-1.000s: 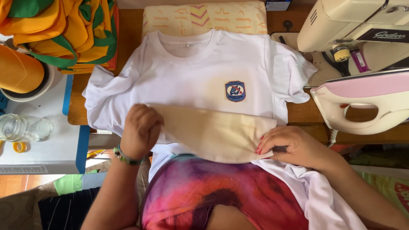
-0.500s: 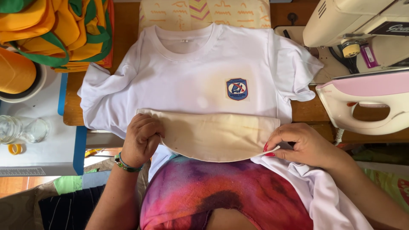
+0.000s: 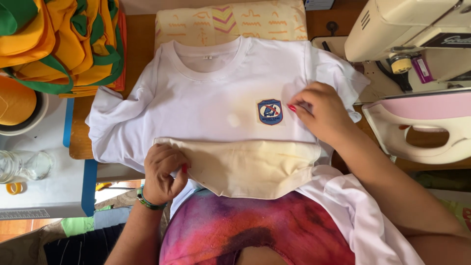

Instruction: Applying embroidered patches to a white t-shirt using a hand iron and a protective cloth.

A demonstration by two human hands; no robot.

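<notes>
A white T-shirt (image 3: 211,93) lies flat on the board, collar away from me, with a blue shield-shaped badge (image 3: 270,112) on its chest. A cream, stained cloth (image 3: 250,167) is folded across the shirt's lower part. My left hand (image 3: 164,172) pinches the cloth's left edge. My right hand (image 3: 319,115), nails painted red, rests on the shirt with fingertips just right of the badge.
A pink and cream clothes iron (image 3: 422,127) lies at the right, below a cream sewing machine (image 3: 407,34). Orange and green garments (image 3: 59,44) are piled at the top left. A patterned yellow cloth (image 3: 230,22) lies beyond the collar. A glass jar (image 3: 22,164) stands at the left.
My right hand has let go of the cloth's right edge and moved up to the badge. My left hand has stayed on the cloth's left edge.
</notes>
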